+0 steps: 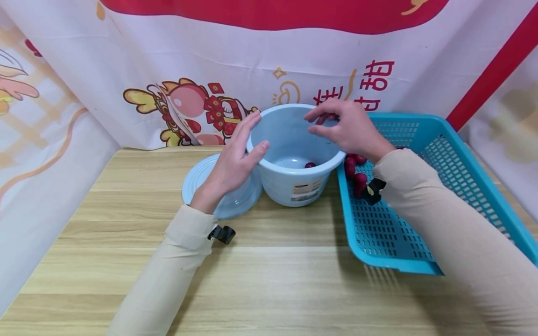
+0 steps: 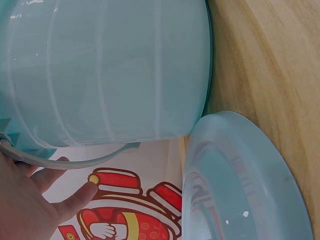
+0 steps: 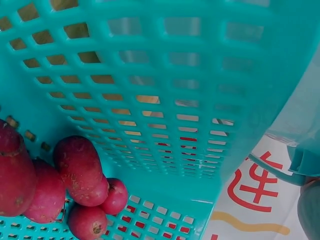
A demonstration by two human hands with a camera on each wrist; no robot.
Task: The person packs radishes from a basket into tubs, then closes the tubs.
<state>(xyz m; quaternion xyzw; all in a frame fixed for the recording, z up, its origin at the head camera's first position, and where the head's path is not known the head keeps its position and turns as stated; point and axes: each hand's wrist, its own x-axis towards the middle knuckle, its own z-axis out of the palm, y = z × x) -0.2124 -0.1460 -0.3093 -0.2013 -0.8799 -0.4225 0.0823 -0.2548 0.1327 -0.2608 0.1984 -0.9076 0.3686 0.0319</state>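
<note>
- red radishes [image 1: 360, 179], in the head view, lie in the teal perforated basket [image 1: 391, 233], at the side nearest the light blue bucket [image 1: 275, 182]; a single radish [image 1: 310, 165] sits on the bottom of the bucket, which stands upright on the wood-grain surface [image 1: 269, 289].
- also there: the left hand [image 1: 233, 161] rests at the bucket rim with fingers extended, thumb over the edge. the right hand [image 1: 353, 128] is above the opposite side, fingers loosely bent, forefinger and thumb parted, no radish visible between them. the round lid [image 1: 235, 205] lies just beside the bucket.
- left wrist view: fingers spread near the bail handle [image 2: 75, 164]. the bucket wall looks like glossy, slightly flexible plastic, probably light and easy to tip; the rim should steady it better than the handle.
- right wrist view: the radishes look smooth and firm, likely light and prone to roll, perhaps bruising if dropped. best pinched around the widest part. i cannot tell the right fingers' state from here.
</note>
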